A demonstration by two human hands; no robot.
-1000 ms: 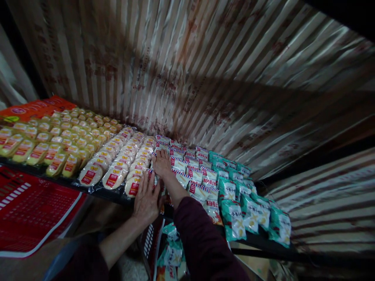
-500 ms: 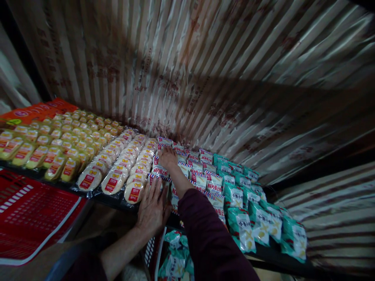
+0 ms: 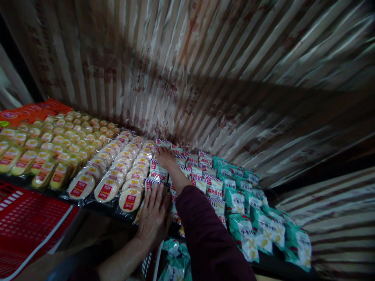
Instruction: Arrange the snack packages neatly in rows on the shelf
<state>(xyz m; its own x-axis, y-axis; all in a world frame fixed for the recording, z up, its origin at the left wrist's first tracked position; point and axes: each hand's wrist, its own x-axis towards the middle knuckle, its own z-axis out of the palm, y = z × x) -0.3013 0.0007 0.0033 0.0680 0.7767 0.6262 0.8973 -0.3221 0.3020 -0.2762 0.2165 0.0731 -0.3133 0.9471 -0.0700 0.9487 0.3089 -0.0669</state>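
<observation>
Many white packets (image 3: 158,171) stood at the centre of the frame, where the left hand (image 3: 154,214) lay palm down and open, fingers straight over the front row, while the right hand (image 3: 165,157), its sleeve (image 3: 206,230) purple, rested farther back, its grip too hidden to tell whether it had closed. A red basket (image 3: 32,230) with perforated walls sat at lower left, and a second red basket (image 3: 152,264) at bottom centre held teal packets (image 3: 175,263). On the black shelf (image 3: 99,210), round crackers (image 3: 107,189) in shiny clear film leaned in overlapping rows left of centre.
</observation>
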